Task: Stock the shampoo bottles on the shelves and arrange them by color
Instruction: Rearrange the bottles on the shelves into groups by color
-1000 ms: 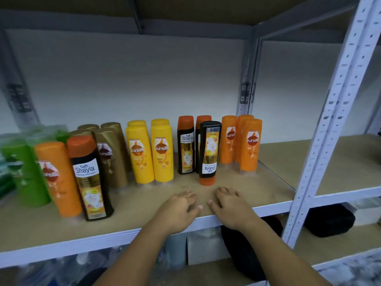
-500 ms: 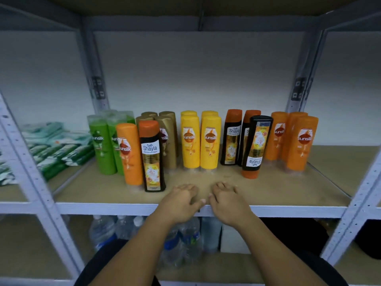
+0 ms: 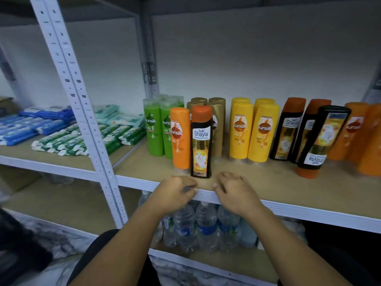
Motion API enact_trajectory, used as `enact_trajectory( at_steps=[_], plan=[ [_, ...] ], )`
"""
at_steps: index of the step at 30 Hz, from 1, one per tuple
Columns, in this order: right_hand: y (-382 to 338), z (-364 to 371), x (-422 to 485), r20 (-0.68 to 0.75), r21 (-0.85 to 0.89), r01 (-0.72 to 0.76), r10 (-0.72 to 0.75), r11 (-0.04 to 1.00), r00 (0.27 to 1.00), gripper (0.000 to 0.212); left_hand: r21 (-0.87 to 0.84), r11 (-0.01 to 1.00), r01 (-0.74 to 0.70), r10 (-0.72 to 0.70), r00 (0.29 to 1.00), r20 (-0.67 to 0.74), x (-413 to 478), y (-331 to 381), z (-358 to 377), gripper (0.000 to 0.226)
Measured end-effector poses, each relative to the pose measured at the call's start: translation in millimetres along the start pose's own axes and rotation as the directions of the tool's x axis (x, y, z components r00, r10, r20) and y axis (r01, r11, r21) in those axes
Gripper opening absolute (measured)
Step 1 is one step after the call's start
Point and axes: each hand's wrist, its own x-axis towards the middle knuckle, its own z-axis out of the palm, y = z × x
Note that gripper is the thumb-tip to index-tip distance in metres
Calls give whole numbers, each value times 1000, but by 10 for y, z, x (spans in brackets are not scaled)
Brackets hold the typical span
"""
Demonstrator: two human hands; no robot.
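Note:
Shampoo bottles stand in a row on the wooden shelf [image 3: 268, 182]: green ones [image 3: 153, 129], gold ones [image 3: 218, 120], yellow ones [image 3: 241, 131], black Shayla bottles [image 3: 288, 131] and orange ones [image 3: 358, 131] at the far right. In front of the row stand one orange bottle [image 3: 181, 139] and one black Shayla bottle [image 3: 201, 141]. Another black Shayla bottle [image 3: 321, 139] stands upside down on its orange cap. My left hand [image 3: 175, 193] and my right hand [image 3: 235, 190] rest palm down on the shelf's front edge, just before the front black bottle, holding nothing.
A white perforated upright [image 3: 82, 112] divides the shelving. The left bay holds blue packets [image 3: 31, 124] and green packets [image 3: 82, 139]. Water bottles [image 3: 198, 228] stand on the shelf below my hands. A dark object [image 3: 18, 250] sits at lower left.
The view has swung left, so the left bay with packets now shows. Both hands stay resting on the shelf edge, now in front of the orange and black front bottles.

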Motion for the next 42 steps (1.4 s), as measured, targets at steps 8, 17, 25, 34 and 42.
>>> enact_trajectory(
  at_steps=[8, 17, 25, 34, 42],
  plan=[
    [-95, 79, 169, 5, -13, 1, -1, 1000, 1000, 51, -16, 964, 265, -263, 945, -196, 61, -490, -27, 35],
    [-112, 68, 134, 12, -1, -17, 17, 1000, 1000, 56, -192, 924, 330, -360, 921, -151, 330, -354, -7, 74],
    [-109, 81, 144, 33, 4, -34, 34, 999, 999, 59, -450, 864, 227, -313, 941, -125, 511, -503, 26, 93],
    [-130, 34, 120, 19, 10, -38, 37, 999, 999, 58, -471, 852, 229, -370, 900, -231, 371, -403, -12, 82],
    [-153, -14, 63, -54, 59, -35, 38, 998, 998, 50, -432, 879, 203, -332, 910, -247, 46, -209, -27, 79]
  ],
)
